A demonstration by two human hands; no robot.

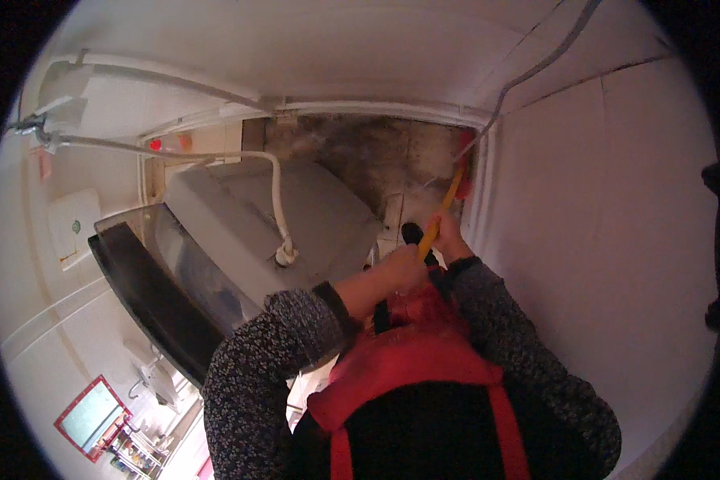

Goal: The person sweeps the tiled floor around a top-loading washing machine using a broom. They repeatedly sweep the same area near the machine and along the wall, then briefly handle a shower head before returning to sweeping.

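Note:
Both my hands grip a yellow pole (454, 188), which slants away from me toward the far right corner of the floor. Its far end meets something red (466, 172) by the wall; whether this is a broom or brush head I cannot tell. My left hand (404, 270) is wrapped round the near end of the pole, and my right hand (452, 238) is closed on it a little farther up. Dark, wet-looking dirt covers part of the tiled floor (352, 152) ahead.
A grey washing machine (296, 208) with a dark lid edge (152, 296) stands tilted in view at my left. A pale hose (276, 184) runs from it to a wall tap (36, 128). White pipes (376, 108) follow the far wall; a grey hose (528, 72) hangs at the right corner.

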